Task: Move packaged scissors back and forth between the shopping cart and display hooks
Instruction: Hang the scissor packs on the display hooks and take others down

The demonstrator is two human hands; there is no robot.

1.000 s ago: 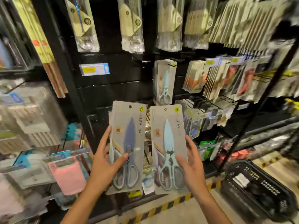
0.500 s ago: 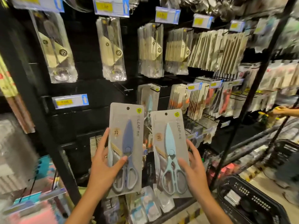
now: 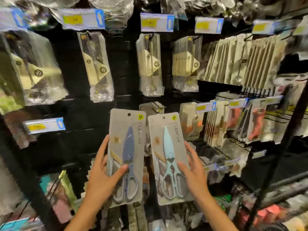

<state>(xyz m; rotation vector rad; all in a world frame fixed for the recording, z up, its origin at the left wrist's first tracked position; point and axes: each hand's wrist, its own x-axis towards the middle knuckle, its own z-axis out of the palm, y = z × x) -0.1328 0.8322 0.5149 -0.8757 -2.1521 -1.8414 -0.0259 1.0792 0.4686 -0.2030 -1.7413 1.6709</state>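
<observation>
Two scissors packs are held upright side by side before the black display wall (image 3: 80, 142): the dark-blue pack (image 3: 127, 155) in the left hand (image 3: 103, 177), the light-blue pack (image 3: 168, 159) in the right hand (image 3: 193, 174). Each grip pinches its card, thumb in front. A hook (image 3: 160, 107) seems to stand just above them.

left hand (image 3: 101, 179) gripping blue scissors pack (image 3: 127, 147), right hand (image 3: 194, 177) gripping teal scissors pack (image 3: 166, 157)
</observation>
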